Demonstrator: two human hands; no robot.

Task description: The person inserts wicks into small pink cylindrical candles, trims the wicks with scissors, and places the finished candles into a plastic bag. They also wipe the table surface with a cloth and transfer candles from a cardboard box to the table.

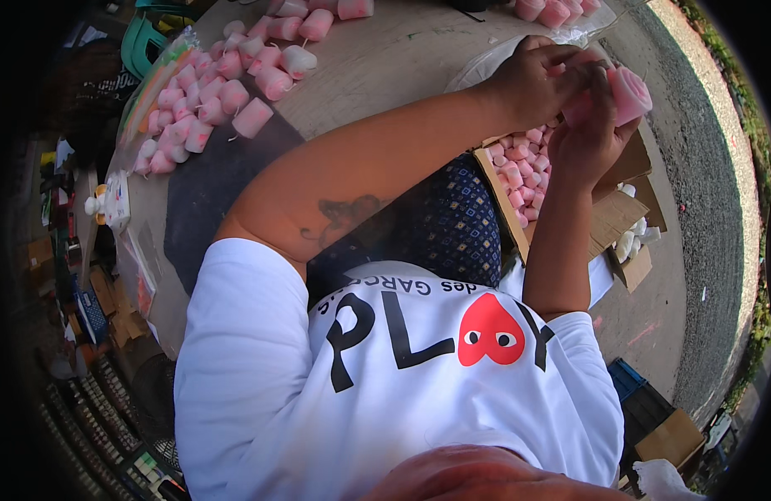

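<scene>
Both hands meet at the upper right over a cardboard box (496,179) of pink candles. The right hand (588,138) grips a pink candle (629,90) from below, its long axis slanting up to the left (the wick end is hidden). The left hand (532,83) pinches at its top with curled fingers. More pink candles (227,83) lie on the table (385,58).

Heap of small candles (210,100) on the bench (385,58) at left, cardboard box (569,196) of more candles at right below both hands, one candle (629,92) held between them
</scene>
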